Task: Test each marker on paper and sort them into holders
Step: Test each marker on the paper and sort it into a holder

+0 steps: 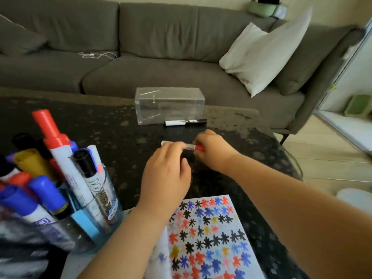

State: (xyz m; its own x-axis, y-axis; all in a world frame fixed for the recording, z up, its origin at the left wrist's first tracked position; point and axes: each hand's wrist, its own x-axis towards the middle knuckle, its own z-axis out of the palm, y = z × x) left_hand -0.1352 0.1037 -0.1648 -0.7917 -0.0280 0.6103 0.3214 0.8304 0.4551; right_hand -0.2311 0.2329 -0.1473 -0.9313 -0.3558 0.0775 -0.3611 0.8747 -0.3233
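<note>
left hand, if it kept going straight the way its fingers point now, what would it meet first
The left hand points away from the person, gripping the red-capped marker. Straight on, it would probably meet the black-capped marker lying on the table, then the clear box just behind it, though depth is hard to judge.

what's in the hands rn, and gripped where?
One marker, held level above the table. The left hand grips its white barrel end; the right hand grips the red cap end.

A grey sofa (161, 63) runs behind the dark speckled desk (112, 137), with a white cushion (259, 55) leaning at its right end and white cord (96, 55) lying on its seat.
</note>
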